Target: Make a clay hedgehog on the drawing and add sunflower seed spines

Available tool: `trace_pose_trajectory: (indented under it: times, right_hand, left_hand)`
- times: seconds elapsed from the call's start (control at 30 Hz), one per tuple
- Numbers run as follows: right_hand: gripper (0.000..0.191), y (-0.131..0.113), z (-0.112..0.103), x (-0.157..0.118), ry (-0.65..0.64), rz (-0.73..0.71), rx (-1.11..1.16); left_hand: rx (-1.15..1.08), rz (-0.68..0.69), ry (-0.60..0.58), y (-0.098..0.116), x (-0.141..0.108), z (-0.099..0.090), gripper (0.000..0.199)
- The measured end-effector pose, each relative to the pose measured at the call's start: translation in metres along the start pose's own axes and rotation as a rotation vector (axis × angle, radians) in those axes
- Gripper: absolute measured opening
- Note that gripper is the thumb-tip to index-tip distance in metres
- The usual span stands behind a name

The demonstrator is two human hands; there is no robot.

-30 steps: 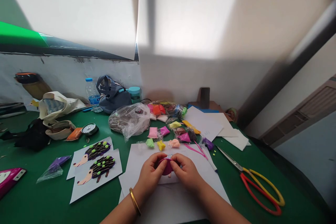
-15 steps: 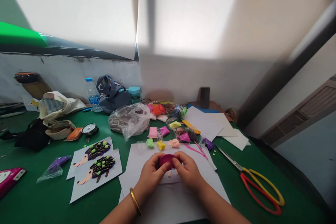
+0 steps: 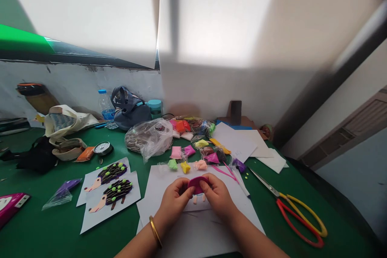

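On the near middle of the green counter (image 3: 39, 225), the left hand (image 3: 175, 200) and the right hand (image 3: 218, 200) are together and clamped on a flat magenta clay piece (image 3: 198, 183), one from each side. This piece is above a white paper sheet (image 3: 157, 195), but the fingers hide its lower part, so I cannot tell if it touches the paper. Small peach shapes (image 3: 198, 198) show under it, between the hands, and their upper ends are hidden. A gold bangle (image 3: 155, 231) is on the left wrist. Farther on the counter lie packets of coloured clay (image 3: 189, 150) and a crumpled plastic bag (image 3: 148, 139). On the left are two hedgehog pictures (image 3: 110, 195), and on the right are scissors (image 3: 294, 224) with red and yellow handles. Behind everything is a white wall (image 3: 211, 92).
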State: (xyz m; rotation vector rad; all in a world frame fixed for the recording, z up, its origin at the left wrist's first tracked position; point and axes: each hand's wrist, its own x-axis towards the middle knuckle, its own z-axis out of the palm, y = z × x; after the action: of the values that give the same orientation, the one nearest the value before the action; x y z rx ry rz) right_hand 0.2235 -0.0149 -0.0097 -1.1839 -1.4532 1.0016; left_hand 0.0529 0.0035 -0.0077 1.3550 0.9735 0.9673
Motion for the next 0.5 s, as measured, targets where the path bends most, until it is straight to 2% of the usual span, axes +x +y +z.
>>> trace_pose_trajectory:
  times: [0.17,0.37,0.5]
  right_hand:
    - [0.029,0.0042,-0.0014,-0.0005,-0.031,-0.007,0.024]
    - [0.033,-0.0012,-0.0025,-0.0005,0.026,-0.017,0.013]
    - [0.035,-0.0028,-0.0028,-0.0009,0.014,-0.016,0.019]
  left_hand:
    - [0.021,0.001,0.014,0.0036,-0.0012,-0.0013,0.036]
    - [0.016,0.024,0.001,0.0058,-0.0027,-0.0017,0.037]
    - [0.025,0.032,0.017,0.0077,-0.0026,-0.0023,0.039]
